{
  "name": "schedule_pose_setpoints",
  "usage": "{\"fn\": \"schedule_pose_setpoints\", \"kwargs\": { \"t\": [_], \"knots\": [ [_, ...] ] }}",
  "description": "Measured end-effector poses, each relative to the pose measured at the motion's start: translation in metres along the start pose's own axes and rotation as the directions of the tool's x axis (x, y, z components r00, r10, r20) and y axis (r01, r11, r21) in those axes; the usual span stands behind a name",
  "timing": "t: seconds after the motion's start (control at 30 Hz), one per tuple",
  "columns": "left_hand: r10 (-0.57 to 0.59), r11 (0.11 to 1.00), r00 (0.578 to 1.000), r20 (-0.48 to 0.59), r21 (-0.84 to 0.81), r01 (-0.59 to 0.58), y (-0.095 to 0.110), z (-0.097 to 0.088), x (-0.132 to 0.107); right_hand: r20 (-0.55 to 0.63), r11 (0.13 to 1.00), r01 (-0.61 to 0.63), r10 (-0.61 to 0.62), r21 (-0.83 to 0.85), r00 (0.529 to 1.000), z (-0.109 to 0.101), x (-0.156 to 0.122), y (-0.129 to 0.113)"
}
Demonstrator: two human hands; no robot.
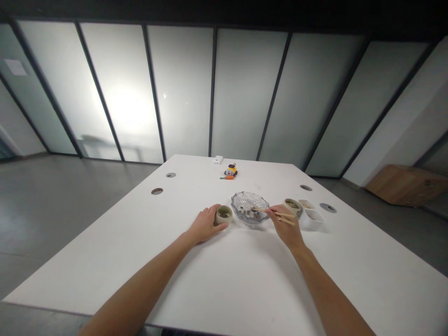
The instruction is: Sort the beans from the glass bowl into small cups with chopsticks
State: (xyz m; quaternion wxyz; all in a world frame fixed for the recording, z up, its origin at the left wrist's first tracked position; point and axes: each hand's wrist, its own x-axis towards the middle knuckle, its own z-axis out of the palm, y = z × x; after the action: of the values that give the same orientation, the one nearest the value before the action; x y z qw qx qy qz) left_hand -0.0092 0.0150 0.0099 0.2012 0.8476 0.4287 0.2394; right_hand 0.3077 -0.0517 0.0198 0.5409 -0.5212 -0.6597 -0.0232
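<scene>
My left hand [204, 225] curls around a small beige cup [224, 214] standing on the white table [217, 275]. Just right of the cup is a clear cut-glass bowl [250, 208] with small dark pieces inside. My right hand [285, 227] pinches a pair of wooden chopsticks [278, 215], whose tips reach into the glass bowl. A second beige cup [292, 206] stands behind my right hand.
Two small white square dishes [312, 218] sit to the right of the second cup. A yellow toy [230, 170], an orange carrot-shaped piece [227, 178] and a white box [217, 160] lie near the far edge. Round cable holes [157, 191] mark the tabletop. Frosted glass panels stand behind.
</scene>
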Motion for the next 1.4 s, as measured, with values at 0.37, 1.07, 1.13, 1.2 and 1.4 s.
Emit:
{"fn": "schedule_pose_setpoints", "kwargs": {
  "t": [0.37,1.07,1.13,1.2,1.4],
  "knots": [
    [-0.003,1.0,1.0,-0.004,0.005,0.003,-0.001,0.0,0.001,0.023,1.0,0.0,0.0,-0.01,1.0,0.0,-0.001,0.0],
    [-0.004,1.0,1.0,0.001,0.009,0.004,0.005,-0.002,-0.002,-0.112,0.983,-0.088,0.107,0.161,0.988,0.02,-0.008,-0.039],
    [-0.001,1.0,1.0,-0.004,0.005,0.001,0.006,-0.003,-0.002,-0.11,0.996,-0.022,0.032,0.09,0.993,0.021,-0.009,-0.037],
    [0.0,1.0,1.0,-0.007,0.003,0.0,0.006,-0.003,-0.002,-0.049,0.997,0.027,-0.023,0.071,0.999,0.022,-0.01,-0.033],
    [0.007,1.0,1.0,0.001,0.017,-0.007,0.004,-0.002,-0.001,0.062,0.996,0.034,-0.039,0.085,0.997,0.027,-0.011,-0.021]
  ]
}}
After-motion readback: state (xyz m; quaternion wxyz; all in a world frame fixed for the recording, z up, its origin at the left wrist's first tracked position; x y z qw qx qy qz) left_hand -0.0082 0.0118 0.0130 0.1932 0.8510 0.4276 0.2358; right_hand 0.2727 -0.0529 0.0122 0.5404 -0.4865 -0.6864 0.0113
